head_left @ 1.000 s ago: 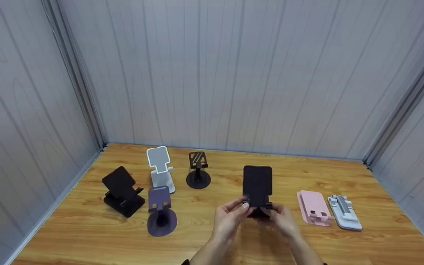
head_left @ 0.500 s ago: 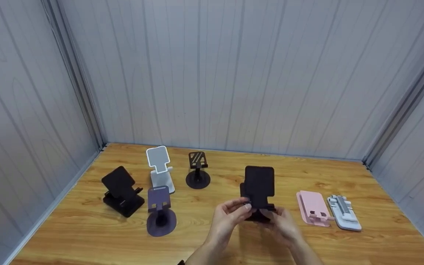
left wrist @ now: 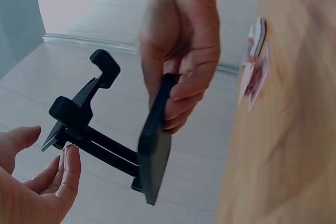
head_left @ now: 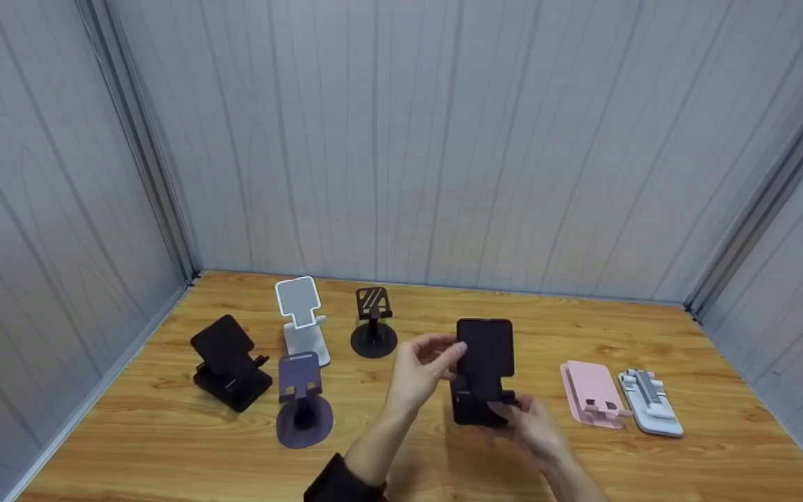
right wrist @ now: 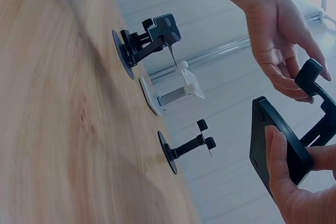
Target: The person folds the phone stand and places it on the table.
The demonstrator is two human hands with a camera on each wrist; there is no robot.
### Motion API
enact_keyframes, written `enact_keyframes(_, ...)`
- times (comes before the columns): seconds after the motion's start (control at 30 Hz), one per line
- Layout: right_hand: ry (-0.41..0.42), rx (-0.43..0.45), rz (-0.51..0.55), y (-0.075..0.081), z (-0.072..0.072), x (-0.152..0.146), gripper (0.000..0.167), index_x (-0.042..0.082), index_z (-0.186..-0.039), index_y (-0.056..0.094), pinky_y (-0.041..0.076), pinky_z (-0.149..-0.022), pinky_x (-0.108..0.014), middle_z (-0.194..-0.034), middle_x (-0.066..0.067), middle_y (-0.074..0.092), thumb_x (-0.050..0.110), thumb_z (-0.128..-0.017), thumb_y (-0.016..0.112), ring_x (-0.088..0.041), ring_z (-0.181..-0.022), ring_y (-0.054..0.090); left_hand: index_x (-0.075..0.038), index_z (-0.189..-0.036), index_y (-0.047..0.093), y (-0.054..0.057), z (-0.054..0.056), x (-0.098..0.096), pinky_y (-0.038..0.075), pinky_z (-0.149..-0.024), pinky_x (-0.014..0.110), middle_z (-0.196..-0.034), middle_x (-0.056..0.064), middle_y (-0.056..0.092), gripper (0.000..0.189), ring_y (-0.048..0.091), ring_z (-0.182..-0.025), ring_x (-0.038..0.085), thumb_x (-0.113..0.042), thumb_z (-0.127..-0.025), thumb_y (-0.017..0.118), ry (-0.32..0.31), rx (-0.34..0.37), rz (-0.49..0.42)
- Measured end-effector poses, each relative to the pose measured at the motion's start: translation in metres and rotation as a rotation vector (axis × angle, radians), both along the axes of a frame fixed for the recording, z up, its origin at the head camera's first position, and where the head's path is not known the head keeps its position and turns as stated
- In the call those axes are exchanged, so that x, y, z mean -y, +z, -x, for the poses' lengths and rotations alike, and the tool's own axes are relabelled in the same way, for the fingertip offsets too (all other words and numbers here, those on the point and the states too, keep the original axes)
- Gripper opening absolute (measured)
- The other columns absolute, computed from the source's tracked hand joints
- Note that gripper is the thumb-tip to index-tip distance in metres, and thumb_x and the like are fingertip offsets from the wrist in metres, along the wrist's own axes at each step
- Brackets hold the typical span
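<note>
A black phone stand (head_left: 485, 352) is held up off the table, its folding arm unfolded between base and upper plate. My right hand (head_left: 541, 429) grips the base, with thumb and fingers on opposite faces of it in the right wrist view. At the left edge of the upper plate, my left hand (head_left: 421, 369) has its thumb in front and its fingers behind. In the left wrist view, the left hand (left wrist: 39, 187) curls round the plate's edge; whether the thumb presses on it is hard to tell.
On the left stand another black phone stand (head_left: 231, 362), a white one (head_left: 300, 307), a purple one (head_left: 304, 411) and a round-based black one (head_left: 373, 335). To the right lie a folded pink stand (head_left: 593, 390) and a folded white stand (head_left: 651, 403). Panel walls (head_left: 408, 139) enclose the table.
My left hand has moved from the stand's lower part up to the left edge of its upper plate. The stand has turned slightly and come a little lower. My right hand keeps its grip.
</note>
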State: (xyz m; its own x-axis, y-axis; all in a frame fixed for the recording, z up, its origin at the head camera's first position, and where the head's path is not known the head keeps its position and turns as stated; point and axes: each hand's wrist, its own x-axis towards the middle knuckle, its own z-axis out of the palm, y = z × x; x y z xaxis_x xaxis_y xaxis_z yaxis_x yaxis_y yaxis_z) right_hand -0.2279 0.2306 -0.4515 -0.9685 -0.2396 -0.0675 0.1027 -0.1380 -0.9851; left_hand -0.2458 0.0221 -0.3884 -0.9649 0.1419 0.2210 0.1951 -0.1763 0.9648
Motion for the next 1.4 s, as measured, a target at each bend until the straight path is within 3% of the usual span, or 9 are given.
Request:
enact_keyframes(0.13, 0.004, -0.001, -0.001, -0.001, -0.001, 0.003, 0.029, -0.026, -0.126, 0.055, 0.067, -0.088, -0.029, -0.111, -0.009, 0.077, -0.003, -0.11, 0.049, -0.012, -0.097, 0.077, 0.019, -0.121, 0.07, 0.011, 0.007, -0.001, 0.059, -0.065, 0.016, -0.099, 0.018, 0.077, 0.029, 0.064, -0.075, 0.003, -0.003, -0.102, 0.071, 0.037, -0.038, 0.043)
enact_keyframes(0.23, 0.005, -0.001, 0.0, -0.001, -0.002, 0.004, 0.028, -0.026, -0.125, 0.055, 0.068, -0.087, -0.029, -0.112, -0.011, 0.076, -0.005, -0.109, 0.048, -0.013, -0.098, 0.077, 0.02, -0.117, 0.071, 0.015, 0.011, -0.001, 0.058, -0.062, 0.016, -0.093, 0.016, 0.076, 0.026, 0.062, -0.073, 0.003, -0.002, -0.103, 0.07, 0.058, -0.054, 0.059)
enact_keyframes(0.37, 0.015, -0.005, 0.005, -0.002, -0.002, 0.004, 0.028, -0.027, -0.125, 0.055, 0.068, -0.09, -0.031, -0.112, -0.01, 0.075, -0.006, -0.108, 0.048, -0.013, -0.1, 0.076, 0.02, -0.113, 0.073, 0.016, 0.012, -0.002, 0.059, -0.06, 0.017, -0.088, 0.015, 0.076, 0.022, 0.061, -0.069, 0.002, 0.001, -0.102, 0.071, 0.08, -0.067, 0.066)
enact_keyframes(0.6, 0.017, 0.031, 0.021, -0.001, -0.003, 0.005, 0.027, -0.023, -0.126, 0.057, 0.068, -0.09, -0.03, -0.109, -0.008, 0.076, -0.003, -0.109, 0.051, -0.013, -0.097, 0.077, 0.021, -0.109, 0.075, 0.011, 0.013, -0.003, 0.056, -0.056, 0.015, -0.089, 0.028, 0.076, 0.018, 0.06, -0.062, 0.002, 0.006, -0.1, 0.072, 0.127, -0.132, 0.092)
enact_keyframes(0.7, 0.019, 0.051, 0.044, 0.0, -0.002, 0.003, 0.023, -0.019, -0.122, 0.057, 0.067, -0.087, -0.026, -0.104, -0.004, 0.077, -0.004, -0.11, 0.046, -0.011, -0.093, 0.078, 0.02, -0.107, 0.076, 0.008, 0.012, -0.004, 0.059, -0.055, 0.019, -0.088, 0.03, 0.077, 0.016, 0.063, -0.06, 0.008, 0.006, -0.098, 0.074, 0.145, -0.168, 0.13)
enact_keyframes(0.8, 0.028, 0.064, 0.08, 0.0, -0.001, 0.002, 0.023, -0.016, -0.12, 0.057, 0.066, -0.084, -0.023, -0.099, -0.001, 0.078, -0.004, -0.111, 0.039, -0.009, -0.089, 0.078, 0.02, -0.103, 0.077, 0.004, 0.012, -0.005, 0.061, -0.054, 0.023, -0.086, 0.03, 0.077, 0.015, 0.069, -0.06, 0.023, 0.006, -0.097, 0.075, 0.157, -0.192, 0.159)
enact_keyframes(0.93, 0.05, 0.076, 0.116, 0.0, -0.001, -0.001, 0.028, -0.014, -0.121, 0.058, 0.066, -0.085, -0.023, -0.098, 0.0, 0.079, -0.002, -0.114, 0.034, -0.008, -0.088, 0.079, 0.019, -0.102, 0.077, 0.0, 0.011, -0.006, 0.058, -0.054, 0.019, -0.087, 0.031, 0.078, 0.014, 0.071, -0.063, 0.034, 0.007, -0.096, 0.076, 0.172, -0.224, 0.158)
enact_keyframes(1.2, 0.026, 0.102, 0.123, 0.002, 0.0, -0.002, 0.027, -0.004, -0.11, 0.056, 0.066, -0.083, -0.022, -0.1, -0.001, 0.068, -0.001, -0.113, 0.029, -0.01, -0.089, 0.076, 0.018, -0.104, 0.078, -0.007, 0.005, -0.007, 0.055, -0.06, 0.015, -0.096, 0.03, 0.079, 0.013, 0.07, -0.072, 0.02, 0.008, -0.096, 0.076, 0.192, -0.277, 0.165)
enact_keyframes(1.4, 0.0, 0.117, 0.122, 0.002, 0.0, -0.002, 0.022, -0.008, -0.113, 0.053, 0.066, -0.082, -0.023, -0.102, -0.002, 0.066, -0.002, -0.11, 0.033, -0.009, -0.089, 0.074, 0.017, -0.103, 0.078, -0.012, 0.001, -0.009, 0.054, -0.059, 0.013, -0.093, 0.027, 0.078, 0.012, 0.069, -0.072, 0.014, 0.007, -0.096, 0.076, 0.19, -0.279, 0.152)
